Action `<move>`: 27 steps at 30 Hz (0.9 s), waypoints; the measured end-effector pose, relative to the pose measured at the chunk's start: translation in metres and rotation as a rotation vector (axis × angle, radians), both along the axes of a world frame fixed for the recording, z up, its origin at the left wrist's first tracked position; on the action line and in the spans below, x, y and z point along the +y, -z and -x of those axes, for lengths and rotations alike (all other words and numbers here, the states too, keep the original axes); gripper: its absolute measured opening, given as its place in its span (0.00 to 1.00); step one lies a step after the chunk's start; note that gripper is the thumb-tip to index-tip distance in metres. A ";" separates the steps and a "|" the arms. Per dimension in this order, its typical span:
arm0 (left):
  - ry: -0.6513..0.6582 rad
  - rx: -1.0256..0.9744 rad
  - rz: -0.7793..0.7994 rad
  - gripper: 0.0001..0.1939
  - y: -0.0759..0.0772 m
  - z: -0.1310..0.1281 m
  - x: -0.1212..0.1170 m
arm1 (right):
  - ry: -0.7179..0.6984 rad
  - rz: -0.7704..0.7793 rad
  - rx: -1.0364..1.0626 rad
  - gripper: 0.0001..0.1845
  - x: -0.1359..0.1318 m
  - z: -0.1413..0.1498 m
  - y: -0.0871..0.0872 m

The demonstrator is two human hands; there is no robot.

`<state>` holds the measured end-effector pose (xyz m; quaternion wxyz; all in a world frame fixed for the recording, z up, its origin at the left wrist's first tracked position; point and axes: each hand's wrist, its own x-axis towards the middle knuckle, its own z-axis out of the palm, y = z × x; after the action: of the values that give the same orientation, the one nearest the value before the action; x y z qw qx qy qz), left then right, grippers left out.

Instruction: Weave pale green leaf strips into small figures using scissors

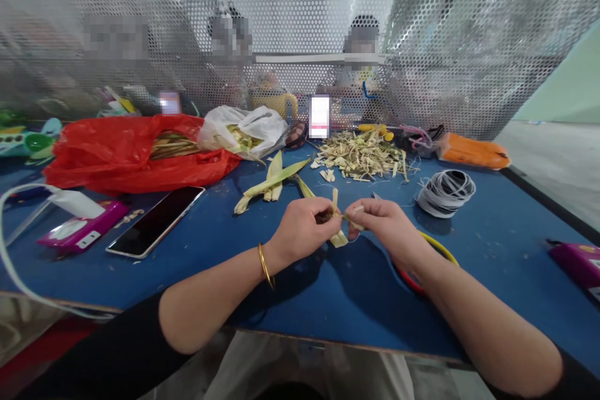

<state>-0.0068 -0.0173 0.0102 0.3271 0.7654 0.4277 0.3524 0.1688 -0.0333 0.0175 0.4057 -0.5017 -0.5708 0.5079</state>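
Observation:
My left hand (300, 228) is closed in a pinch on a pale, dry husk strip (339, 239), which looks like corn husk. One end sticks up above the fingers and a wider piece hangs below. Close beside it, my right hand (387, 222) pinches the strip's thin end, its fingertips nearly meeting the left ones. Scissors with red and yellow handles (443, 249) lie partly hidden under my right hand and forearm. Greenish husk leaves (276, 180) rest on the blue table just beyond my left hand.
A heap of husk scraps (360, 153) lies behind my hands. To the right are a coil of white cord (446, 192) and an orange packet (473, 151). At left sit a phone (157, 223), purple power strip (84, 228) and red bag (107, 150). A perforated metal screen (309, 6) stands behind.

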 end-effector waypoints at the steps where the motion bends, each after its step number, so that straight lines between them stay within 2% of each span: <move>1: -0.014 -0.080 0.105 0.08 0.001 0.001 0.003 | 0.009 -0.054 -0.035 0.12 0.001 -0.004 -0.003; 4: -0.065 -0.336 0.419 0.08 0.003 0.004 0.011 | 0.044 -0.264 -0.314 0.12 0.006 -0.019 -0.010; 6: -0.093 -0.442 0.535 0.07 0.002 0.005 0.014 | -0.020 -0.343 -0.548 0.09 0.008 -0.026 -0.010; 9: -0.101 -0.510 0.610 0.07 0.000 0.005 0.014 | -0.185 -0.297 -0.766 0.05 0.011 -0.028 -0.002; 11: -0.086 -0.545 0.651 0.07 -0.002 0.006 0.013 | -0.225 -0.289 -0.816 0.01 0.012 -0.025 0.006; 13: -0.068 -0.585 0.684 0.07 -0.003 0.006 0.012 | -0.175 -0.333 -0.771 0.05 0.014 -0.023 0.009; 15: -0.065 -0.620 0.713 0.07 -0.002 0.006 0.013 | -0.082 -0.331 -0.621 0.07 0.013 -0.021 0.006; 18: -0.069 -0.640 0.755 0.07 0.000 0.005 0.014 | 0.019 -0.179 -0.289 0.10 0.010 -0.019 -0.003; 21: -0.057 -0.638 0.789 0.08 0.002 0.005 0.014 | 0.028 -0.037 -0.054 0.15 0.006 -0.015 -0.010; 23: -0.039 -0.632 0.806 0.07 0.003 0.004 0.013 | 0.027 -0.044 -0.019 0.16 0.005 -0.013 -0.011; 27: 0.039 -0.696 0.926 0.07 0.002 0.001 0.011 | 0.053 -0.195 -0.059 0.13 0.004 -0.009 -0.009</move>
<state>-0.0082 -0.0065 0.0079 0.7558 0.3893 0.3904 0.3534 0.1774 -0.0298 0.0263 0.4491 -0.4892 -0.6158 0.4241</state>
